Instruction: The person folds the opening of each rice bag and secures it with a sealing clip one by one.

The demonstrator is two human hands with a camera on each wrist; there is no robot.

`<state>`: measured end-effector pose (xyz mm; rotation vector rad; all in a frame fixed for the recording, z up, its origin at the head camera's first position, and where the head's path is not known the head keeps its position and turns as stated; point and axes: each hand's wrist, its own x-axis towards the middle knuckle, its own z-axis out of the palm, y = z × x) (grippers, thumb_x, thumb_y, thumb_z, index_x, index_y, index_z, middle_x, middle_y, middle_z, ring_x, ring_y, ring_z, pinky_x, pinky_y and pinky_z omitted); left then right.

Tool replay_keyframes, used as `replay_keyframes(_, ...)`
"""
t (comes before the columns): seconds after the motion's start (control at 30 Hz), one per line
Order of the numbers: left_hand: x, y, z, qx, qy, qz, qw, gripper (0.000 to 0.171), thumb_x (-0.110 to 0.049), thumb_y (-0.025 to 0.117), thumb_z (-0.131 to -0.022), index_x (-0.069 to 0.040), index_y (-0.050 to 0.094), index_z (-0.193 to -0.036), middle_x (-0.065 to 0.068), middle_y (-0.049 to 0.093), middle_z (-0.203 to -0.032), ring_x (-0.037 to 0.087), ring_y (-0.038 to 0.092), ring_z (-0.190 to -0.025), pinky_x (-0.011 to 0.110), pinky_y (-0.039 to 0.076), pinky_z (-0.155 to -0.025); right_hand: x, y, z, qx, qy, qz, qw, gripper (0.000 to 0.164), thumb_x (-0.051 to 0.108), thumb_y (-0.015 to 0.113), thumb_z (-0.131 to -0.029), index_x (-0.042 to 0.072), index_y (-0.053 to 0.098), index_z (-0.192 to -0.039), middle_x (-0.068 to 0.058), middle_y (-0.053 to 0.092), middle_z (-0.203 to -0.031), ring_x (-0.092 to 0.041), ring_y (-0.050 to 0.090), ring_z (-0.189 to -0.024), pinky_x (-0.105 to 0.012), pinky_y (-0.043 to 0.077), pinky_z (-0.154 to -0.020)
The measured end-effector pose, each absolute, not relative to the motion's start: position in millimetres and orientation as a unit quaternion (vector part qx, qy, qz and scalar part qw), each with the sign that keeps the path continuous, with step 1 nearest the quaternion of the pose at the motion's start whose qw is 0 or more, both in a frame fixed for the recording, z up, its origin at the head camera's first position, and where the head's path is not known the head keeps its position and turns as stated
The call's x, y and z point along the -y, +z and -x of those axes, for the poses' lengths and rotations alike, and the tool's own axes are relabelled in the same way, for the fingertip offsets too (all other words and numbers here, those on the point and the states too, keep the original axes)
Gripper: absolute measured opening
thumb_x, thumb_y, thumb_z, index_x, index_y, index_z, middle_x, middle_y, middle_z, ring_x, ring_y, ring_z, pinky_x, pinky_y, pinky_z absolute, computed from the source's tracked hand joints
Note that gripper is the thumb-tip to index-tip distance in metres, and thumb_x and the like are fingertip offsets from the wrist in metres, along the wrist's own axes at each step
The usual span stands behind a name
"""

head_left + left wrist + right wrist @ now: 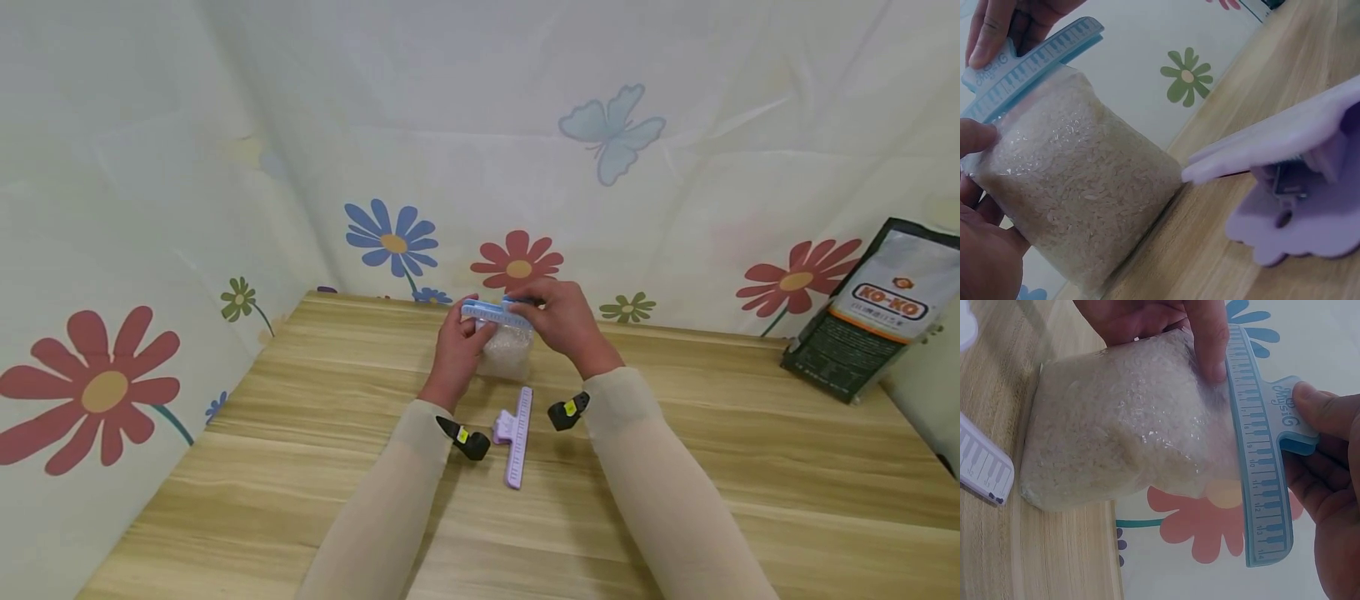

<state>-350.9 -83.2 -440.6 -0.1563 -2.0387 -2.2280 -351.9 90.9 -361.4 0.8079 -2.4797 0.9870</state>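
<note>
A clear plastic bag of white rice point(506, 357) stands upright on the wooden table. Along its top edge lies a light blue bag clip point(1261, 456) with a piano-key print. My right hand point(564, 321) pinches the clip's handle between thumb and fingers. On the other side, my left hand point(456, 350) grips the upper part of the bag, its thumb point(975, 136) pressed just below the clip. Whether the clip is fully clamped on the plastic I cannot tell. Nearer to me, between the forearms, a purple bag clip point(519, 442) lies on the table, touched by neither hand.
At the far right, a dark and silver KO-KO bag point(870, 317) leans against the curtain. A white curtain point(465, 100) with printed flowers and a butterfly borders the table point(315, 467) at the back and left. Small black wrist devices point(567, 412) sit by both cuffs.
</note>
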Motion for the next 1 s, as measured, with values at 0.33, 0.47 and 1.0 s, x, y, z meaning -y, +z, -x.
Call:
replay_keyframes(0.33, 81.3, -436.3, 347.3, 0.670, -0.740, 0.045, 0.044, 0.060, -0.012, 0.063, -0.094, -0.015, 0.034, -0.147, 0.017, 0.062, -0.130, 0.024, 0.058, -0.123, 0.042, 0.045, -0.104, -86.6, -361.7, 352.1, 0.872, 0.348, -0.291, 0.184, 0.020, 0.016, 0.073, -0.087, 0.006, 0.074, -0.104, -0.007, 0.073, -0.103, -0.021, 0.067, -0.089, -0.035, 0.057, -0.080)
replay_keyframes(0.47, 80.0, -439.5, 349.6, 0.673, -0.737, 0.044, 0.054, 0.061, -0.012, 0.063, -0.094, -0.013, 0.034, -0.148, 0.017, 0.063, -0.128, 0.023, 0.059, -0.121, 0.040, 0.047, -0.102, -86.4, -360.4, 351.2, 0.870, 0.347, -0.295, 0.187, 0.020, 0.016, 0.073, -0.087, 0.006, 0.074, -0.104, -0.008, 0.073, -0.104, -0.021, 0.067, -0.089, -0.036, 0.057, -0.080)
replay_keyframes(1.0, 81.0, -440.8, 349.9, 0.682, -0.729, 0.036, 0.051, 0.059, -0.016, 0.064, -0.094, -0.014, 0.037, -0.147, 0.014, 0.065, -0.127, 0.017, 0.061, -0.117, 0.029, 0.050, -0.094, -86.2, -363.9, 352.0, 0.873, 0.348, -0.293, 0.177, 0.022, 0.016, 0.072, -0.087, 0.006, 0.073, -0.107, -0.008, 0.071, -0.106, -0.022, 0.067, -0.091, -0.038, 0.057, -0.082)
